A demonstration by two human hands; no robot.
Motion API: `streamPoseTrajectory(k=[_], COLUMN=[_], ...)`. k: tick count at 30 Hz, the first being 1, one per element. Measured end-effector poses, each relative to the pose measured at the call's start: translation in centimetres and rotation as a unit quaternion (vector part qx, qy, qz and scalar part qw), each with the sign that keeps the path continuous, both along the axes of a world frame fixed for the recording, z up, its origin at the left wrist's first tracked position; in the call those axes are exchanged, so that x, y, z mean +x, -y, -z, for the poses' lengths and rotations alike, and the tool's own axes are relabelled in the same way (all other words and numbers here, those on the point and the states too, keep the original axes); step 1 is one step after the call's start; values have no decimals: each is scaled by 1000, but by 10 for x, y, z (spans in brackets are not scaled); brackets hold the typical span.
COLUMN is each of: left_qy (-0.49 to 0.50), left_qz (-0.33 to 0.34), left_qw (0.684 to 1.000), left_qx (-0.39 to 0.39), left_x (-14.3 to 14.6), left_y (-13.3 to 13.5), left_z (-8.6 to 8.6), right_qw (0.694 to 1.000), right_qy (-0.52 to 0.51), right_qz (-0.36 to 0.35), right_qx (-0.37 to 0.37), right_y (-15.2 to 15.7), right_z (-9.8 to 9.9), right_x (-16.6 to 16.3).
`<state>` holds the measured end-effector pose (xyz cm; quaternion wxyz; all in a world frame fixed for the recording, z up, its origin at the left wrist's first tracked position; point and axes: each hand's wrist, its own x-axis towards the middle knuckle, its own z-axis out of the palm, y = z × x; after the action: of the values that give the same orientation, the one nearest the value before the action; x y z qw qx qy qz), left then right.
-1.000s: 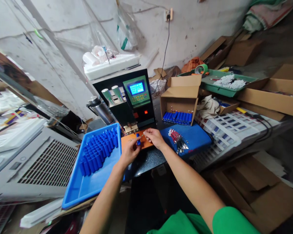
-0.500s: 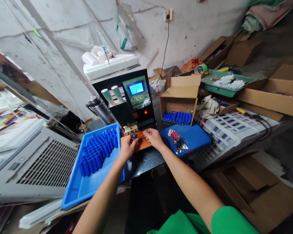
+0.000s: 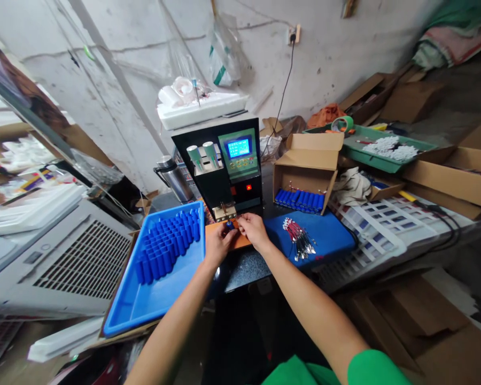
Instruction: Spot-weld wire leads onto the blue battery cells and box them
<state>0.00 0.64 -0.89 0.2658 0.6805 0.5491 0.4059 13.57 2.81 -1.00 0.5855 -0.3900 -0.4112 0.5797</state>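
Note:
My left hand (image 3: 219, 243) is closed around a blue cylindrical battery cell (image 3: 230, 225) on the orange board (image 3: 242, 241). Close beside it, my right hand (image 3: 253, 230) has its fingers pinched near the cell's top; whatever they hold is too small to make out. Directly behind the fingers are the electrodes (image 3: 223, 207) of a black spot welder (image 3: 246, 206) with a lit screen (image 3: 239, 149). Right of my hands, a bundle of red and black wire leads (image 3: 299, 238) lies on a blue pad (image 3: 329, 240).
At left stands a blue tray (image 3: 144, 315) with many upright blue cells (image 3: 164, 248). An open cardboard box (image 3: 315, 141) of wired cells sits behind the pad. A steel flask (image 3: 176, 179) stands left of the welder, and a green tray (image 3: 388, 163) lies far right.
The whole view has shifted, so the scene sits further right. My right hand has come in closer to the cell, which my left hand still grips near the electrodes.

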Motion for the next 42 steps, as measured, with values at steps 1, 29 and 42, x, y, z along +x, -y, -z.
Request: streamPoseTrajectory(k=[1,29,42], left_qy=[-1,-10,-27], left_qz=[1,6,-2], left_qw=[1000,1000,1000], left_qx=[1,7,7], left_x=[-1,-2,2], left_y=[0,0,0], left_z=[1,5,5], right_qw=[1000,977,969], right_qy=[2,194,237], right_qz=[-3,48,37], right_qx=[1,67,56], right_y=[0,0,4], right_z=[0,-4,3], right_x=[-2,-6,-1])
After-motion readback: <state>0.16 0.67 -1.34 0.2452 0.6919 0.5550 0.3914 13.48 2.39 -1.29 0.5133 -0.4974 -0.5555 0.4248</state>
